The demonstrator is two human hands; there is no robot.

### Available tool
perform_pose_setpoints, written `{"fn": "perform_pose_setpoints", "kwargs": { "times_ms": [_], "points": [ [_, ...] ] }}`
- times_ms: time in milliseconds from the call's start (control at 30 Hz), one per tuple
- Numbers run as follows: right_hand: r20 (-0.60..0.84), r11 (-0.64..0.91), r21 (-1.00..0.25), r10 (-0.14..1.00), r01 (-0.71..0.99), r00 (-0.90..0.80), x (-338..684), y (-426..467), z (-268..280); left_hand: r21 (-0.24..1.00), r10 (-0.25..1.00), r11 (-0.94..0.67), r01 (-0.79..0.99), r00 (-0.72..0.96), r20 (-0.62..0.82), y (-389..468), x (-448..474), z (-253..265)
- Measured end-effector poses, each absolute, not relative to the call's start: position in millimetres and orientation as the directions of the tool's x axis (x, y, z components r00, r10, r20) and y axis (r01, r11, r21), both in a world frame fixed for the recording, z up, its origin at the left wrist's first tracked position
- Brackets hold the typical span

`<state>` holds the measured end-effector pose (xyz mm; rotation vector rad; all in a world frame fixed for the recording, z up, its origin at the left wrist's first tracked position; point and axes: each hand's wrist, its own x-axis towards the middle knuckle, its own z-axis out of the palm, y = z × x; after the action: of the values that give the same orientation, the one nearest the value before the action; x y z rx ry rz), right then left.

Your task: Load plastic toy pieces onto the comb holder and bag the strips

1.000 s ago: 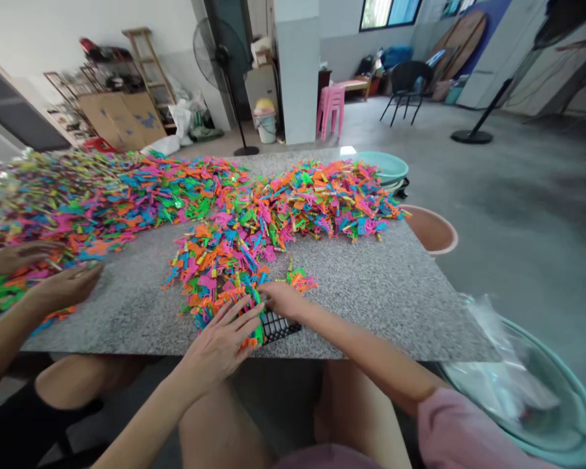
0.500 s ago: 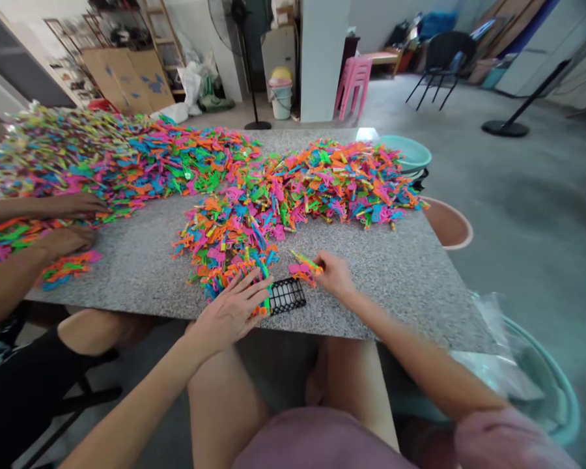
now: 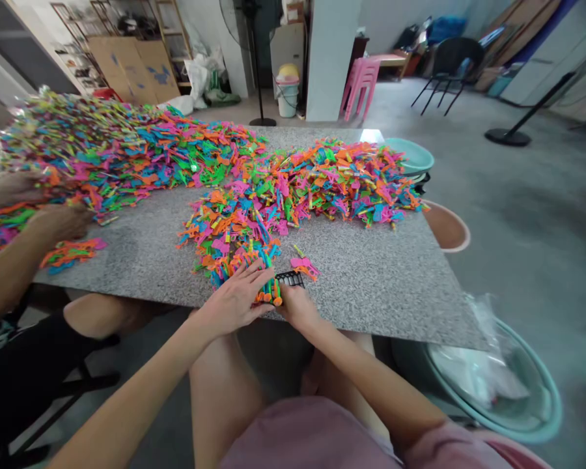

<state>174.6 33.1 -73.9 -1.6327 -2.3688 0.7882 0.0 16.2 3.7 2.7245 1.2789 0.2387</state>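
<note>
My left hand [image 3: 239,294] lies with its fingers stretched over a packed row of small coloured plastic toys [image 3: 267,294], which stand side by side in a black grid tray [image 3: 292,279]. At the right end of that row, the curled fingers of my right hand [image 3: 297,307] are at a green toy with an orange tip [image 3: 277,293]; its fingertips are partly hidden. The tray's bare grid shows just beyond my right hand. Beside the tray lie a few loose pink and orange toys [image 3: 305,267] and a thin yellow-green stick [image 3: 299,251].
A large heap of mixed plastic toys [image 3: 322,182] spreads over the speckled stone table [image 3: 381,280]. At left, a co-worker's hands [image 3: 61,221] handle more pieces. Beyond the right edge are a pink-brown basin [image 3: 446,228] and a teal tub [image 3: 542,417] with clear plastic bags.
My right hand has moved left and nearer me, bringing a stick-shaped toy with an orange tip to the row's end. My left hand stays on the row. The co-worker's hands have shifted.
</note>
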Motion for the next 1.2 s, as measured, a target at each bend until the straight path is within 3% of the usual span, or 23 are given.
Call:
{"fn": "perform_pose_setpoints", "kwargs": {
  "times_ms": [167, 300, 400, 467, 567, 633, 667, 733, 800, 867, 967, 1067, 1200],
  "points": [
    [-0.245, 0.299, -0.432, 0.869, 0.851, -0.430, 164, 36, -61, 0.095, 0.781, -0.624, 0.776, 0.614, 0.112, 17, 11, 0],
    [-0.228, 0.369, -0.417, 0.842, 0.830, -0.489, 173, 43, -61, 0.066, 0.796, -0.602, 0.796, 0.591, 0.128, 15, 16, -3],
    [-0.112, 0.499, -0.383, 0.810, 0.777, -0.575, 195, 73, -57, 0.069, 0.806, -0.589, 0.805, 0.578, 0.128, 13, 16, -2],
    [0.027, 0.565, -0.222, 0.818, 0.794, -0.575, 212, 105, -52, 0.066, 0.805, -0.589, 0.805, 0.577, 0.138, 12, 16, -2],
    [0.047, 0.790, 0.003, 0.613, 0.614, -0.789, 231, 152, -52, 0.058, 0.800, -0.595, 0.801, 0.584, 0.138, 12, 15, -1],
    [-0.038, 0.903, 0.017, 0.430, 0.430, -0.902, 244, 173, -59, 0.061, 0.797, -0.601, 0.797, 0.592, 0.123, 12, 14, 0],
    [-0.058, 0.921, -0.006, 0.388, 0.389, -0.920, 252, 177, -64, 0.064, 0.795, -0.605, 0.794, 0.596, 0.118, 12, 13, 0],
    [-0.031, 0.901, -0.095, 0.422, 0.423, -0.906, 269, 176, -76, 0.065, 0.790, -0.610, 0.789, 0.601, 0.119, 12, 12, -1],
    [0.081, 0.791, -0.259, 0.590, 0.554, -0.804, 281, 159, -88, 0.054, 0.788, -0.611, 0.790, 0.601, 0.131, 13, 11, -4],
    [0.183, 0.585, -0.500, 0.792, 0.639, -0.583, 281, 134, -98, 0.043, 0.788, -0.610, 0.791, 0.600, 0.142, 13, 9, -7],
    [0.189, 0.334, -0.817, 0.925, 0.471, -0.329, 260, 99, -107, 0.045, 0.783, -0.615, 0.787, 0.604, 0.148, 13, 7, -8],
    [0.187, 0.266, -0.919, 0.943, 0.291, -0.274, 232, 87, -108, 0.072, 0.788, -0.613, 0.787, 0.604, 0.121, 13, 6, -6],
    [0.129, 0.218, -0.927, 0.950, 0.306, -0.285, 203, 94, -105, 0.084, 0.796, -0.604, 0.792, 0.597, 0.095, 12, 8, -2]
  ]
}}
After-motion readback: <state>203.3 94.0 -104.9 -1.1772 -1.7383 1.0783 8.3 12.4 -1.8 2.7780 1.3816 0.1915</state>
